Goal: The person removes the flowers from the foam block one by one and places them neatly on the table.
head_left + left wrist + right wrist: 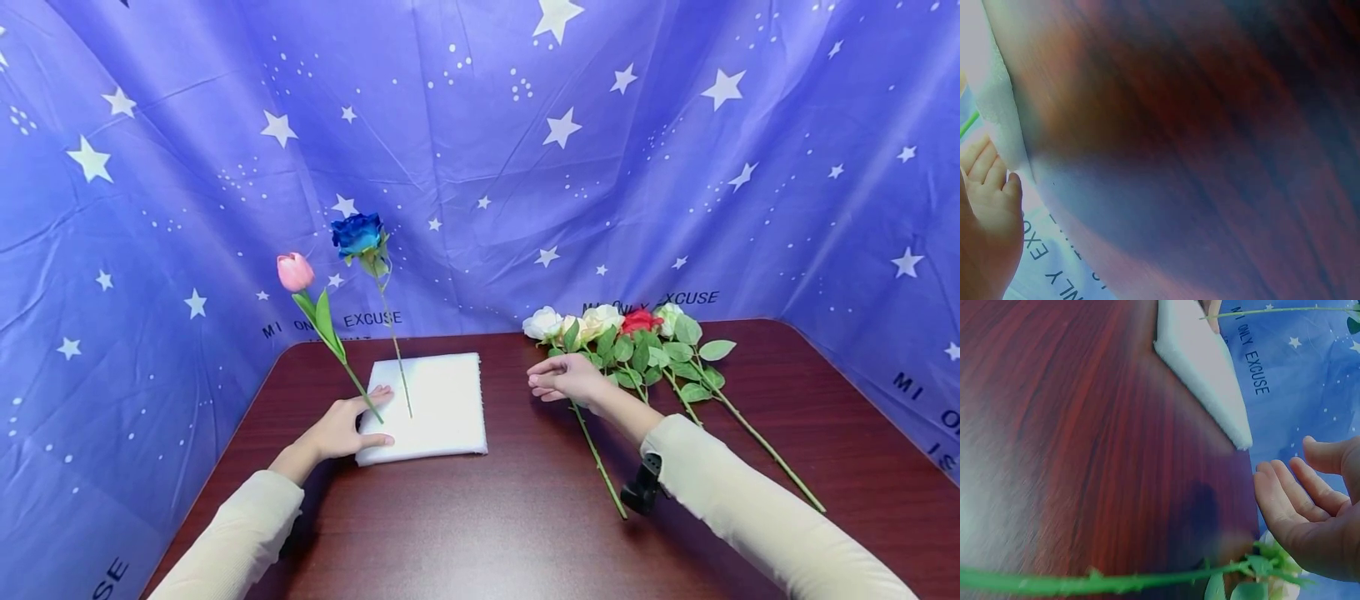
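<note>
A white foam block (442,408) lies on the table, with a blue rose (358,236) standing upright in it and a pink tulip (296,272) leaning left beside it. My left hand (347,427) rests on the block's left side, thumb and fingers spread. Part of that hand (988,206) shows against the foam (1000,112) in the left wrist view. Above the stem of a white rose (543,323) hovers my right hand (573,381), fingers loosely bent, holding nothing. The right wrist view shows the same hand (1316,506) with a gap between thumb and fingers.
Several roses lie on the right of the dark wooden table (540,517), among them a red rose (641,322) and cream roses (602,319), stems toward the front. A blue star-patterned curtain (480,125) hangs around the table's back and sides.
</note>
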{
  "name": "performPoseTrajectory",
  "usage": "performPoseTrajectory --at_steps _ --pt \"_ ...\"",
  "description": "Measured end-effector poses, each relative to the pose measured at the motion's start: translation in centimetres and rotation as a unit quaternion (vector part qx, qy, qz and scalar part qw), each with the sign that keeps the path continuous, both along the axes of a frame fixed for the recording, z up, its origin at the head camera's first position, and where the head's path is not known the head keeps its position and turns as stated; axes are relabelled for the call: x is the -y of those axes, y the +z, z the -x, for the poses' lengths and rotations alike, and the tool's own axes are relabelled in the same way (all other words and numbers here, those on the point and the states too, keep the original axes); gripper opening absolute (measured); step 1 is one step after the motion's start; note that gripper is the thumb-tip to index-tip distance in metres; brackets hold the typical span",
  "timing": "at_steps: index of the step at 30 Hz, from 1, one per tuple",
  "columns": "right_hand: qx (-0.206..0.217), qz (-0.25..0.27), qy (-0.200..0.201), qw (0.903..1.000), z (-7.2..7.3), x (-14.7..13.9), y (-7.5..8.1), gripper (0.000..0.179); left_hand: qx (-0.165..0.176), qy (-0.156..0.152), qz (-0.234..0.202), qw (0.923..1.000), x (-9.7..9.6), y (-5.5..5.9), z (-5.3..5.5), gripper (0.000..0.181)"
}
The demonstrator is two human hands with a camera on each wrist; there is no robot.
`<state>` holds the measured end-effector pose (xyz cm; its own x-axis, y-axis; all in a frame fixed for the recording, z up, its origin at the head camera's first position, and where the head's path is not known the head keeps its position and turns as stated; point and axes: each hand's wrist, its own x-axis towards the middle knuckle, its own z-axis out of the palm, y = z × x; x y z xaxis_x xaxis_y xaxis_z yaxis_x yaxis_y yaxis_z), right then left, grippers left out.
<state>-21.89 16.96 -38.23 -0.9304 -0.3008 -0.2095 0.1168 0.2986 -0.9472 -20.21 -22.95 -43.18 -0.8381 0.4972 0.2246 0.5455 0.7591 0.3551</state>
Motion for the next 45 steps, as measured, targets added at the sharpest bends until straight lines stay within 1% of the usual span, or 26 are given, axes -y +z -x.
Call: performPoseTrajectory --at_steps 5,11,18,25,31,34,38,41,45 --pt "-0.009 -0.003 0.001 1.0000 0.2 1.6 0.6 0.038 0.016 0.000 -0.004 0.9999 0.0 -0.1 0.0 0.071" --pt "-0.021 -0.007 0.011 0.9997 0.5 3.6 1.2 0.035 0.018 0.002 0.001 0.9998 0.0 0.0 0.2 0.072" --pt "-0.037 -0.005 0.015 0.9992 1.4 5.9 1.5 0.033 0.028 0.006 0.005 0.9996 0.0 0.2 0.2 0.073" --pt "-0.049 0.007 0.012 0.9987 1.9 7.9 1.7 0.034 0.022 0.007 0.008 0.9997 0.0 0.1 0.2 0.073" --pt "-0.034 0.009 0.000 0.9994 2.2 9.7 1.7 0.033 0.018 0.004 0.003 0.9998 0.1 0.1 0.1 0.072" --pt "-0.024 0.019 -0.007 0.9995 2.3 10.5 1.7 0.033 0.019 0.007 0.003 0.9998 0.2 0.1 0.0 0.073" --pt "-0.027 0.040 -0.017 0.9987 2.3 11.9 1.6 0.032 0.022 0.010 0.004 0.9997 0.3 0.0 0.1 0.074" --pt "-0.032 0.059 -0.031 0.9973 2.1 13.0 1.1 0.030 0.023 0.011 0.004 0.9997 0.2 0.0 0.2 0.074" --pt "-0.035 0.080 -0.045 0.9952 1.5 14.3 0.1 0.028 0.017 0.007 0.003 0.9998 0.0 -0.1 0.3 0.074"
